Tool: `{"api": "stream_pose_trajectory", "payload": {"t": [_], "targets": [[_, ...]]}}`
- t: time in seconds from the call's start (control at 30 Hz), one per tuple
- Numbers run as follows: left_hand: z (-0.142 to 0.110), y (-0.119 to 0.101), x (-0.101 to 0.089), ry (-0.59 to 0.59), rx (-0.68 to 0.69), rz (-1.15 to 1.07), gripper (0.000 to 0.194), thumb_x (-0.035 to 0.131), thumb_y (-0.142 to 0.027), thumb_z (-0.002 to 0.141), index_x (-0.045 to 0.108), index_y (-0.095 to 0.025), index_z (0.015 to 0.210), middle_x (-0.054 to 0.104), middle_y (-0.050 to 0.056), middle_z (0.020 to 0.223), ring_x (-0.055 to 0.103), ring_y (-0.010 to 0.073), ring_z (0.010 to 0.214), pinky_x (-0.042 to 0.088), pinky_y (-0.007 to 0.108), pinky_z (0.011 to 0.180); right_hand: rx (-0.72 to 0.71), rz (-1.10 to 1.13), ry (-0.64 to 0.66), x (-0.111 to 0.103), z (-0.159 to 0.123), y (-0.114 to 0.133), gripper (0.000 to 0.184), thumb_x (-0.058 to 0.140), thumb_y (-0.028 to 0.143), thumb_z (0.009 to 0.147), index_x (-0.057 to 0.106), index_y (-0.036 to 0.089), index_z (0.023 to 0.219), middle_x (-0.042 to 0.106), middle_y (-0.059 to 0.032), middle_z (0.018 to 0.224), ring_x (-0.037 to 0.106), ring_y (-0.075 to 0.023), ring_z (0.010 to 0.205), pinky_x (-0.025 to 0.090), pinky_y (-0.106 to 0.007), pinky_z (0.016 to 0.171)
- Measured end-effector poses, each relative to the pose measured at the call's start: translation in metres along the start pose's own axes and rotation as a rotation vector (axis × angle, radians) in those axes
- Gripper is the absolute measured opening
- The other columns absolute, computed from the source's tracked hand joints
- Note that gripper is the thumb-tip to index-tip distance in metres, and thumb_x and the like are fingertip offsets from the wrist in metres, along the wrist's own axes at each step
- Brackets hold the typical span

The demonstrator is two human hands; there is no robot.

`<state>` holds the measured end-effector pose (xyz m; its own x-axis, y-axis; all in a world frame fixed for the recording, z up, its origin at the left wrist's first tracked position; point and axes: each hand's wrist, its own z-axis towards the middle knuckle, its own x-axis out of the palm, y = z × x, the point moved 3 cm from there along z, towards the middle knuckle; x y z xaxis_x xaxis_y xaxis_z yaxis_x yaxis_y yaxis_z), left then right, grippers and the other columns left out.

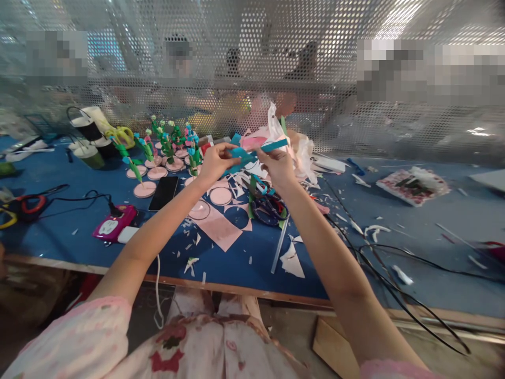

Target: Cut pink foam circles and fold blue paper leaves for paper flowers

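Note:
Both arms reach out over the blue table, the hands close together. My left hand (218, 162) pinches a piece of blue paper (240, 157) between thumb and fingers. In my right hand (278, 164) a blue paper strip (275, 145) is gripped, its end sticking out to the right. Whether the two blue parts are one piece I cannot tell. Beneath the hands lie pink paper with cut circles (223, 226), white scraps and dark-handled scissors (269, 209). Left of them stand several small green, blue and pink paper flowers (168, 145) on round pink bases (144, 189).
A black phone (163, 193) and a magenta power strip (115, 223) lie on the left. Black cables (379, 263) run over the right edge. A perforated metal screen (252, 63) rises behind the table, with people beyond. A patterned square packet (412, 185) sits at right.

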<state>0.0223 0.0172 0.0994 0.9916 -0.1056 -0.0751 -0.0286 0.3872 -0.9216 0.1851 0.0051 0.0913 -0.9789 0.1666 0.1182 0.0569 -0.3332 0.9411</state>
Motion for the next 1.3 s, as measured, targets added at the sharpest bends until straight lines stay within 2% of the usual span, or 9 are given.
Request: {"api": "stream_pose_trajectory", "payload": {"t": [0.1,0.2,0.37,0.5,0.63,0.77,0.9,1.1,1.3], "targets": [[0.002,0.007,-0.004,-0.173,-0.053,-0.21,0.013,0.072,-0.013,0.067,0.062,-0.014,0.075,0.056,-0.004,0.06,0.053,0.0087,0.055,0.042,0.021,0.053,0.166,0.25,0.019,0.0,-0.001,-0.002,0.03,0.076,0.034,0.065,0.05,0.019,0.062,0.048,0.0085,0.053,0.043,-0.0038,0.047,0.04,-0.017,0.048],[0.004,0.013,-0.006,-0.25,-0.112,-0.433,0.011,0.069,-0.016,0.073,0.058,-0.016,0.074,0.059,-0.003,0.069,0.057,0.0093,0.064,0.046,0.022,0.06,0.326,0.521,0.094,0.002,-0.005,-0.001,0.029,0.072,0.025,0.074,0.045,0.02,0.062,0.041,0.0108,0.049,0.035,-0.0022,0.041,0.039,-0.014,0.046],[0.002,0.022,0.004,-0.082,-0.15,-0.664,0.016,0.065,-0.031,0.079,0.056,-0.018,0.079,0.059,-0.002,0.08,0.059,0.0093,0.073,0.049,0.024,0.069,0.514,0.784,0.264,0.006,-0.011,-0.002,0.03,0.051,0.011,0.089,0.041,0.018,0.061,0.029,0.0106,0.044,0.025,-0.0015,0.037,0.028,-0.007,0.038],[-0.018,0.032,0.013,0.197,-0.162,-0.492,0.033,0.079,-0.037,0.062,0.056,-0.018,0.077,0.053,-0.005,0.071,0.053,0.0074,0.061,0.045,0.021,0.057,0.613,0.707,0.348,0.006,-0.015,-0.01,0.029,0.055,0.019,0.088,0.042,0.017,0.063,0.027,0.0111,0.044,0.019,-0.0009,0.034,0.02,-0.008,0.032],[-0.043,0.043,0.003,0.34,-0.067,-0.353,0.042,0.08,-0.048,0.055,0.059,-0.017,0.075,0.057,-0.002,0.069,0.054,0.0114,0.06,0.047,0.027,0.06,0.685,0.461,0.278,-0.001,-0.026,-0.028,0.017,0.057,0.017,0.086,0.051,0.014,0.07,0.033,0.0107,0.044,0.018,-0.0001,0.032,0.017,-0.009,0.028],[-0.066,0.048,-0.012,0.366,0.061,-0.165,0.039,0.073,-0.052,0.064,0.063,-0.014,0.065,0.065,0.007,0.077,0.061,0.02,0.074,0.048,0.034,0.071,0.641,0.402,0.199,0.0,-0.045,-0.046,0.014,0.06,0.009,0.08,0.054,0.015,0.069,0.045,0.0086,0.044,0.027,0.0,0.031,0.022,-0.01,0.029],[-0.088,0.045,-0.014,0.344,0.17,-0.034,0.044,0.07,-0.058,0.064,0.068,-0.015,0.07,0.068,0.011,0.083,0.064,0.0258,0.085,0.049,0.039,0.079,0.586,0.371,0.156,0.013,-0.062,-0.053,0.015,0.069,0.007,0.07,0.057,0.016,0.066,0.059,0.004,0.055,0.053,-0.0053,0.045,0.047,-0.015,0.049],[-0.107,0.046,-0.012,0.41,0.271,0.118,0.031,0.064,-0.052,0.074,0.071,-0.023,0.081,0.07,0.01,0.1,0.059,0.0273,0.109,0.043,0.043,0.097,0.594,0.342,0.25,0.03,-0.082,-0.055,0.029,0.082,0.026,0.059,0.056,0.016,0.049,0.047,0.0053,0.04,0.05,-0.0075,0.041,0.047,-0.019,0.045],[-0.114,0.05,-0.008,0.517,0.189,0.152,0.03,0.052,-0.048,0.084,0.068,-0.022,0.089,0.069,0.01,0.091,0.061,0.0261,0.104,0.046,0.039,0.094,0.554,0.348,0.224,0.022,-0.079,-0.069,0.034,0.087,0.037,0.046,0.067,0.015,0.062,0.063,0.0004,0.056,0.057,-0.0088,0.05,0.049,-0.019,0.049]]}}
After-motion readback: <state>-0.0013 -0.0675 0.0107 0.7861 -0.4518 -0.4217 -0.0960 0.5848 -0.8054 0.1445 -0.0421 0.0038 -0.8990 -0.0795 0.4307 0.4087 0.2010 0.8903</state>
